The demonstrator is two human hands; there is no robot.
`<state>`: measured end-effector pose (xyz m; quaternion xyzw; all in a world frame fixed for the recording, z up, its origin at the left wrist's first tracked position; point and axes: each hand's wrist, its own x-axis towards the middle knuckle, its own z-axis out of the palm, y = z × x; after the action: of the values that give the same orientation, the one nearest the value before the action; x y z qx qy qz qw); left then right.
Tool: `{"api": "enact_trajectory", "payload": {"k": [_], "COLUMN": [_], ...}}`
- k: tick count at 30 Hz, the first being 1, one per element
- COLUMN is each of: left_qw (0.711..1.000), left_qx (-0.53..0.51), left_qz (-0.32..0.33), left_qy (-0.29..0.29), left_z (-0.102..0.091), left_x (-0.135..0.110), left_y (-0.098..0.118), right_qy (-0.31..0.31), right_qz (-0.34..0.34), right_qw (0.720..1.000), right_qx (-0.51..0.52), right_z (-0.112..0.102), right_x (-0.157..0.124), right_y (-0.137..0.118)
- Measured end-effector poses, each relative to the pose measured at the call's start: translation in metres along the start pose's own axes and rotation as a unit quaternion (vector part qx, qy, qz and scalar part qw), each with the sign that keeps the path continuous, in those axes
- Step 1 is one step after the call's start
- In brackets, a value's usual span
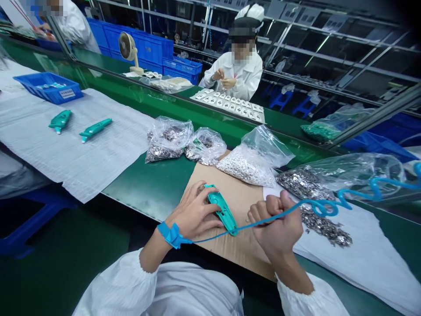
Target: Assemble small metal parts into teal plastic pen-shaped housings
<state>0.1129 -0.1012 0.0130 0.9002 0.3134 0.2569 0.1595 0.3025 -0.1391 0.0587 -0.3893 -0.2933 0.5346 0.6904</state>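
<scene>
1. Far left: blue plastic tray [48, 90]; two teal plastic casings [59, 120] on a white paper sheet [82, 153].
2. Left hand [194, 213]: fingers closed over the held teal casing [221, 210], firm grip; blue wrist strap [171, 235] on the wrist.
3. Held casing lies on a cardboard sheet [237, 206], between both hands.
4. Right hand [276, 224]: curled almost shut, just beside the casing. Coiled blue cord [371, 188] crosses it; cannot tell whether it is gripped.
5. Far right: loose metal parts [325, 224] on the table [148, 188].
6. Judged step: casing being worked on the cardboard. Further work calls for the right hand opening.
</scene>
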Motion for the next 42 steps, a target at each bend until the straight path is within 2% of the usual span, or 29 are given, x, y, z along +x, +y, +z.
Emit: {"api": "enact_trajectory", "payload": {"k": [5,10,18,29,33,39,42], "left_qw": [0.999,0.997,0.995,0.995,0.994,0.994,0.995], "left_qx": [0.028,0.039,0.059,0.06,0.058,0.056,0.056], "left_qz": [0.036,0.064,0.072,0.072,0.08,0.077,0.076], "left_qy": [-0.01,-0.023,-0.033,-0.04,-0.048,-0.045,-0.043], "left_z": [0.003,0.008,0.008,0.011,0.012,0.012,0.011], "left_x": [0.007,0.012,0.015,0.02,0.021,0.022,0.023], "left_y": [0.003,0.004,0.004,0.004,0.003,0.003,0.005], "right_qy": [-0.024,-0.031,0.004,0.006,0.027,0.068,0.076], "right_qz": [0.061,0.057,0.039,0.029,0.02,0.051,0.045], "right_qw": [0.998,0.998,0.999,0.998,0.997,0.995,0.995], "right_qx": [0.002,-0.014,-0.034,-0.062,-0.072,-0.045,-0.055], "right_z": [-0.014,-0.018,-0.027,-0.032,-0.034,-0.034,-0.032], "right_x": [-0.008,-0.008,-0.011,-0.009,-0.009,-0.007,-0.007], "right_y": [0.014,0.022,0.017,0.018,0.02,0.027,0.029]}}
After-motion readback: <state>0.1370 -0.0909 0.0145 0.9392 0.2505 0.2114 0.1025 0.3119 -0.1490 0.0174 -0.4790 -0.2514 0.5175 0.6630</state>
